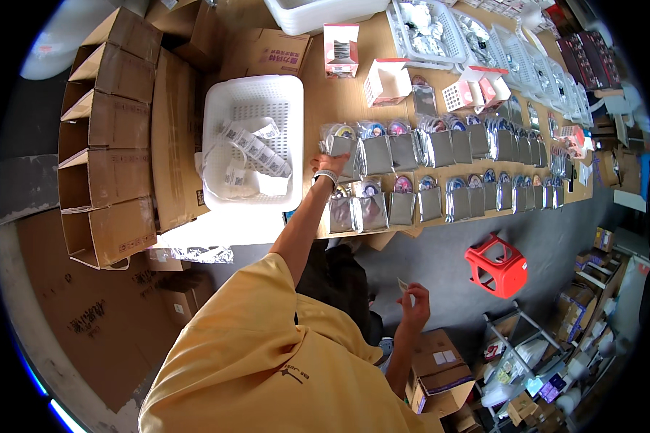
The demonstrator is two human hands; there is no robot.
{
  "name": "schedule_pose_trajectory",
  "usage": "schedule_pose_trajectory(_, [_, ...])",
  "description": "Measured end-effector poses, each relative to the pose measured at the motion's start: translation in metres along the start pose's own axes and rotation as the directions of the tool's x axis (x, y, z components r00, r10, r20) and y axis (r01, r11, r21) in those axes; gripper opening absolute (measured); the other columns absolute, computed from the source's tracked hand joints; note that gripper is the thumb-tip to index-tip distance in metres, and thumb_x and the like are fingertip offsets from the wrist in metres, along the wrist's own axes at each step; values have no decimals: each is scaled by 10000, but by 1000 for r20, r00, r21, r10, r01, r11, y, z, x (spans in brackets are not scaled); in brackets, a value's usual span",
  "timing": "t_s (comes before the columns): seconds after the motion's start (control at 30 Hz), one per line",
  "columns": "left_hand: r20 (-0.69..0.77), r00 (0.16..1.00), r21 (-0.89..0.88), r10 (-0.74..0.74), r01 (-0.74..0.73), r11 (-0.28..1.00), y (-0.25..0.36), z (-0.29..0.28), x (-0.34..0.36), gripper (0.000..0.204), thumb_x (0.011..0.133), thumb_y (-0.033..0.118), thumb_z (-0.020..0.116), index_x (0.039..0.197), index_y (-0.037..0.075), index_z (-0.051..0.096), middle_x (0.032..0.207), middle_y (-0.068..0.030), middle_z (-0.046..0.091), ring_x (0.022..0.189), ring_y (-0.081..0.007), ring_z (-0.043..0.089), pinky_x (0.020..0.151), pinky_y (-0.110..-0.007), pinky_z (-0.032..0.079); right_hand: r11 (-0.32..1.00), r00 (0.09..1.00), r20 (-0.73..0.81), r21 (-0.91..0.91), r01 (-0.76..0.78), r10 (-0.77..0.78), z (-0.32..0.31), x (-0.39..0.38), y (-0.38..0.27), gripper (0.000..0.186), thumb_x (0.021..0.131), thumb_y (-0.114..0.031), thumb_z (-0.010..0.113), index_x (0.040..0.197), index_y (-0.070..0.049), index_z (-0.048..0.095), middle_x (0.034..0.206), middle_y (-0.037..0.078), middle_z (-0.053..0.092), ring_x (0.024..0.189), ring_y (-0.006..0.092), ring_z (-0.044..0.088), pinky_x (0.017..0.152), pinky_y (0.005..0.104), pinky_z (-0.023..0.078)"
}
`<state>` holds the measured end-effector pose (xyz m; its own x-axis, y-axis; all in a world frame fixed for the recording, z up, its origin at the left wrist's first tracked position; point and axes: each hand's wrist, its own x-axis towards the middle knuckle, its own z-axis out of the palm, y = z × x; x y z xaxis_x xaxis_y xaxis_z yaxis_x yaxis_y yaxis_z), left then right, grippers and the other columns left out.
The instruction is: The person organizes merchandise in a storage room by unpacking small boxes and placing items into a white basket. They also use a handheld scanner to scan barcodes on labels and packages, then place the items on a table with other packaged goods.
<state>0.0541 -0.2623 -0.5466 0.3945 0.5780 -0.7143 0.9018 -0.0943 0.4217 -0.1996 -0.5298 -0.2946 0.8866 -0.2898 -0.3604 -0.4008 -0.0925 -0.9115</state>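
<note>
Reaching over the table, my left hand (326,164) has its fingers closed at the lower edge of a silver pouch (342,146) at the left end of the far row. That pouch has a round, coloured badge-like piece at its top. More silver pouches (374,155) stand in two rows running right along the table, many with similar round tops. My right hand (414,307) is raised away from the table, over the floor. Between its thumb and fingers it pinches a small pale slip (403,285), whose face I cannot make out.
A white perforated basket (296,144) holding printed label strips (256,150) stands left of my left hand. Open small boxes (388,83) and clear baskets (440,61) line the far side. Cardboard cartons (108,177) stand at left; a red stool (500,267) is on the floor.
</note>
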Motion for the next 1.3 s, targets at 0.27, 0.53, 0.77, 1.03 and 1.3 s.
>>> schedule_pose_trajectory(0.27, [66,996,-28,-57,59,998,1,-12,-3,1256,550,617,858,1379,-61,202,1391,-267,306,1309,-417,365,1095,-477,342,999,998,57,-20,-33,34,25,13,-16,109,877,55,615,947,-18,573,1150,117,550,990,158,561,680,269,536])
schedule_pose_trajectory(0.53, [273,957,-272,-95,172,947,0,-24,-11,1258,549,706,782,1411,-34,243,1384,-248,333,1305,-395,375,1082,-462,344,998,995,100,-70,-6,13,39,21,-24,115,874,42,624,946,-39,585,1145,102,548,1007,158,557,703,277,538])
schedule_pose_trajectory(0.77, [25,990,-90,-140,142,986,23,-14,-13,1281,494,739,792,1353,-65,285,1342,-263,343,1284,-431,366,1071,-516,360,995,992,126,-100,24,-11,44,26,-18,125,873,56,614,955,-32,579,1165,112,556,1010,167,557,667,275,550])
schedule_pose_trajectory(1.03, [67,978,73,-198,194,978,23,-19,-10,1343,460,837,747,1362,-49,294,1374,-228,374,1287,-368,425,1064,-459,372,999,995,100,-46,14,-9,45,22,-14,133,868,63,621,958,-25,578,1148,120,555,985,167,558,657,275,542])
schedule_pose_trajectory(1.3, [108,985,-181,-138,156,971,7,-4,17,1320,446,706,859,1327,-113,315,1300,-235,450,1198,-349,504,1016,-426,425,998,994,108,-65,6,1,54,24,-24,117,877,54,615,954,-25,578,1152,118,554,993,166,557,669,278,536])
